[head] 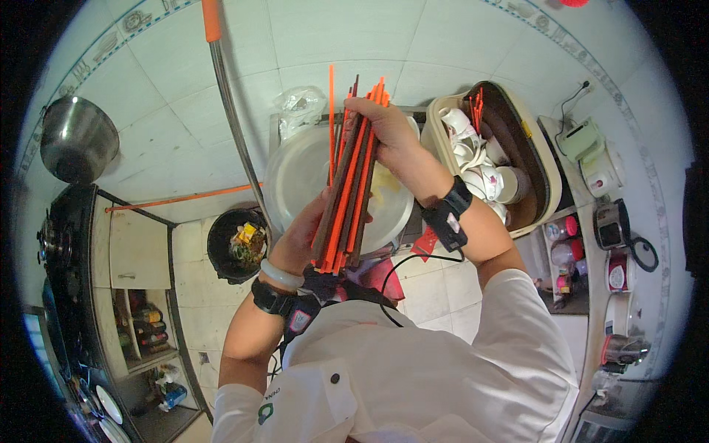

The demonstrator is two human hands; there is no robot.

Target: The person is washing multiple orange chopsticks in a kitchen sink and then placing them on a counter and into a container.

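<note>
A thick bundle of orange-red and dark brown chopsticks (348, 207) is held in both hands above a large, round, pale translucent plastic basin or lid (291, 171). My left hand (307, 224) grips the bundle's lower part from the left. Around its upper part, from the right, closes my right hand (390, 130). One orange chopstick (332, 122) stands apart on the bundle's left side and sticks up higher than the others. The sticks hide some of the left fingers.
To the right, a cream bin (545, 171) holds white bowls and cups (487, 171) and several orange-red chopsticks (477, 111). A metal pole (230, 94) leans at the wall beside a black waste bucket (213, 243). A crumpled clear plastic bag (301, 105) lies behind the basin.
</note>
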